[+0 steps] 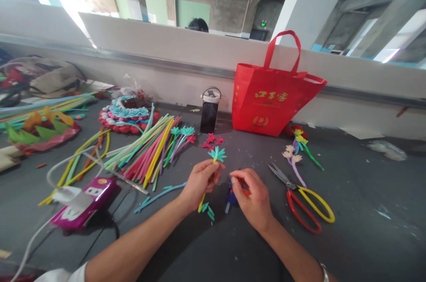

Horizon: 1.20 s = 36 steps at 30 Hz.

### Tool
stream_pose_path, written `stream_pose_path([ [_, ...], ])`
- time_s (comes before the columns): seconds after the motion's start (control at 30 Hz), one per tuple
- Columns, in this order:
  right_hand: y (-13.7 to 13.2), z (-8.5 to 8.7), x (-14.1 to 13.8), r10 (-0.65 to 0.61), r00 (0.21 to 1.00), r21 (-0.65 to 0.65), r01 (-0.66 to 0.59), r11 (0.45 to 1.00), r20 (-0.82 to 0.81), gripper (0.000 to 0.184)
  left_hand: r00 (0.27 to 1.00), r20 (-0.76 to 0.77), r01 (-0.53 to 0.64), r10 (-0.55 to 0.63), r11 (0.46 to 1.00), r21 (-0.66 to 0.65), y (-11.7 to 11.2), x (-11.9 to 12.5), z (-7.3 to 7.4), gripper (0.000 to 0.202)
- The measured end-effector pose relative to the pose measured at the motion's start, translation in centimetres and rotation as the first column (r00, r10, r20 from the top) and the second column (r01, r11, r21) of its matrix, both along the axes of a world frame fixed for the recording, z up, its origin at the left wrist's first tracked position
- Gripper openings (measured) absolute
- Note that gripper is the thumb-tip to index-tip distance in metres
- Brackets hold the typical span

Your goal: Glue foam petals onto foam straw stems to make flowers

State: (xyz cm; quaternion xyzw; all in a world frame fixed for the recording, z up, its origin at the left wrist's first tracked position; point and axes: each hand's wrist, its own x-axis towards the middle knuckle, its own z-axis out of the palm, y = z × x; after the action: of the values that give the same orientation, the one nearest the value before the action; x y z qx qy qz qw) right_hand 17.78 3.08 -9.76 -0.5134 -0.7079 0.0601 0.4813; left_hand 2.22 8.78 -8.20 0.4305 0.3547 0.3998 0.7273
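Between the fingertips of my left hand [203, 180] is a pipe-cleaner flower [217, 154] with teal petals and a yellow stem that comes out below the hand. My right hand [253, 195] is just to the right, thumb and forefinger pinched together; anything in the pinch is too small to make out. Partly hidden behind it lies a blue glue gun [232, 197] with a translucent stick at its end. Cut teal pieces [208, 212] lie below my left hand. A blue pipe cleaner [161, 196] reaches leftward from my left wrist.
Scissors [297, 197] lie open on the right, near finished flowers [293, 156]. Small red flowers [210, 140], a black bottle [209, 113] and a red bag [273, 100] stand behind. Left are a pipe-cleaner bundle [143, 151] and a purple power strip [88, 204] with white cables.
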Motion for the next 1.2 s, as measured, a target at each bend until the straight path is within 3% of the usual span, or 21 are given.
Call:
stream_pose_path([
  [0.23, -0.1, -1.3, -1.3, 0.226, 0.931, -0.216, -0.168, 0.962, 0.287, 0.013, 0.994, -0.035, -0.102, 0.104, 0.994, 0.037, 0.5, -0.1, -0.3, 0.03],
  [0.43, -0.7, -1.9, -2.4, 0.345, 0.834, -0.288, -0.236, 0.928, 0.43, 0.017, 0.994, -0.075, -0.084, 0.083, 0.996, -0.005, 0.3, -0.4, 0.6, 0.023],
  [0.6, -1.0, -2.2, -3.2, 0.347, 0.783, -0.328, -0.194, 0.925, 0.516, 0.022, 0.998, -0.068, -0.013, 0.009, 0.998, -0.055, -0.4, -0.4, 1.3, 0.022],
  [0.9, -1.0, -2.0, -3.7, 0.349, 0.829, -0.366, -0.19, 0.911, 0.436, 0.002, 1.0, 0.024, -0.013, 0.015, 0.998, -0.069, -0.4, -0.1, 0.7, 0.01],
  [1.03, -1.1, -1.7, -3.4, 0.351, 0.863, -0.353, -0.221, 0.909, 0.363, 0.007, 0.999, 0.042, 0.011, -0.007, 0.994, -0.112, 0.0, -0.3, 0.2, 0.012],
  [1.2, -0.9, -1.8, -2.8, 0.428, 0.851, -0.304, -0.339, 0.89, 0.305, 0.01, 0.997, 0.07, 0.019, -0.011, 0.994, -0.11, 0.3, -0.2, -0.3, 0.014],
])
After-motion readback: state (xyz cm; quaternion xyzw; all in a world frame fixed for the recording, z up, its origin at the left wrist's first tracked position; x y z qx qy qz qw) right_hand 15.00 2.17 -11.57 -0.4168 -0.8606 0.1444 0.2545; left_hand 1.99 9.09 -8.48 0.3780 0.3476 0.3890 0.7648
